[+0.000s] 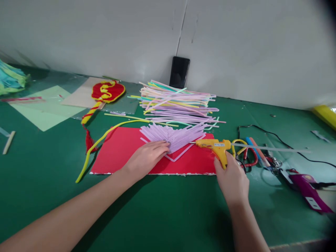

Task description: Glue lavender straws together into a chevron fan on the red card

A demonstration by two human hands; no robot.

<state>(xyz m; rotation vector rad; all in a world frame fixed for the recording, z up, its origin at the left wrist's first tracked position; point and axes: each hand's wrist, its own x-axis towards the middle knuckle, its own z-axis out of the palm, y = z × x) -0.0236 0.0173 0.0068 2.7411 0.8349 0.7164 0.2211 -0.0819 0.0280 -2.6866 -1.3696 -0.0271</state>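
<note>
My right hand (232, 178) is wrapped around the handle of a yellow glue gun (214, 143), its nozzle pointing left at lilac pipe cleaners. A clear glue stick (270, 148) sticks out of the gun's back. Bent lilac pipe cleaners (181, 136) lie nested in a V pattern on a red board (120, 150). My left hand (149, 155) rests palm down over the board, fingers stretched out and fingertips on the lower left of the V. One lilac V (173, 160) lies lowest, with a gap above its right side.
Behind the board is a pile of pastel pipe cleaners (178, 101); a phone (180, 72) leans on the wall. To the left lie a red and yellow fan ornament (108, 91) and a yellow pipe cleaner (90, 149). Pliers (252, 157), a black cord (275, 135) and a purple tool (308, 192) lie right.
</note>
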